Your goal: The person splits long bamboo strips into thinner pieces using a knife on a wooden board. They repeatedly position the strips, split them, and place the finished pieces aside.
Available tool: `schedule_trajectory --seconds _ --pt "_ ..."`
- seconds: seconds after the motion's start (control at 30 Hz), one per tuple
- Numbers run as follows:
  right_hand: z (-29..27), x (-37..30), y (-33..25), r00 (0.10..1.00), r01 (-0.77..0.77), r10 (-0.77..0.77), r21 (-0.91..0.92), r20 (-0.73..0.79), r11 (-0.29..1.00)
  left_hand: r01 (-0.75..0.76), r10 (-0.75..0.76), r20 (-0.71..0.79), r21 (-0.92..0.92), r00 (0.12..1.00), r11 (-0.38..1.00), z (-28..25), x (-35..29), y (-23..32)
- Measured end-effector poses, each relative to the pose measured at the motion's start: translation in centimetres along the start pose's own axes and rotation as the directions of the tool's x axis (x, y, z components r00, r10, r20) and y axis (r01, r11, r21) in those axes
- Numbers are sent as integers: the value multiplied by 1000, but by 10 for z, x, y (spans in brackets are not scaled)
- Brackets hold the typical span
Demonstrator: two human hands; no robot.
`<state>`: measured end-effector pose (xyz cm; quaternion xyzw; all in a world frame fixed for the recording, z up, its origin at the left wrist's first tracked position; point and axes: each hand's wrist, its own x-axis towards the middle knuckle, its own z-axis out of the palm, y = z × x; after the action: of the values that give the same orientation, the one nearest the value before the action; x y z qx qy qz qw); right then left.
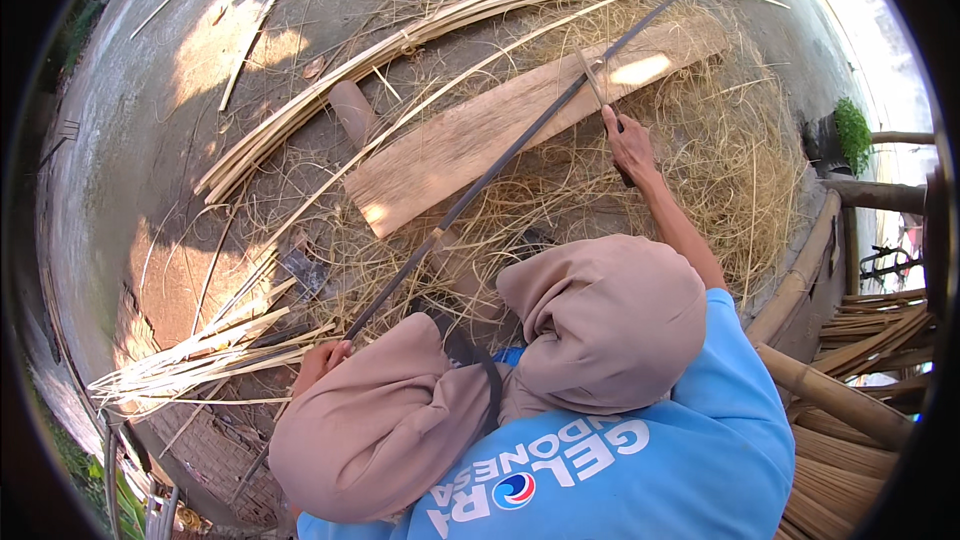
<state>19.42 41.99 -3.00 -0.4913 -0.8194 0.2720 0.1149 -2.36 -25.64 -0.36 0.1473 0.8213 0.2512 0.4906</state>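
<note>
Right hand [630, 145] closed round a knife [597, 85] at the far right, blade on the dark bamboo strip [500, 160] crossing the wooden board [470, 140]. Left hand [318, 360] pinches the strip's near end. Judgement: keep strip taut, blade shallow, stroke steady.

The right hand [630, 145] is clenched at the frame's upper right, arm outstretched; the left hand [320, 360] is closed at lower left.
</note>
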Motion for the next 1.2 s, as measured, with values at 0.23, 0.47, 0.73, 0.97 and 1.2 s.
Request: schedule_trajectory --seconds 0.23,0.47,0.73,0.97,1.2 --pt "47 -162 -112 815 209 -202 50 543 977 -137 378 -444 484 812 864 67 59 122" --pt "10 -122 -78 939 44 -59 52 339 998 -219 491 -477 516 729 828 95 92 146" --pt "11 -158 -81 828 391 -355 6 434 920 -159 425 -404 547 810 822 83 93 143" --pt "16 -105 -68 938 101 -102 21 331 995 -121 372 -402 526 836 842 74 85 133" --pt "-16 -42 -45 986 30 -14 -91 168 995 -144 299 -275 470 914 871 47 37 58"
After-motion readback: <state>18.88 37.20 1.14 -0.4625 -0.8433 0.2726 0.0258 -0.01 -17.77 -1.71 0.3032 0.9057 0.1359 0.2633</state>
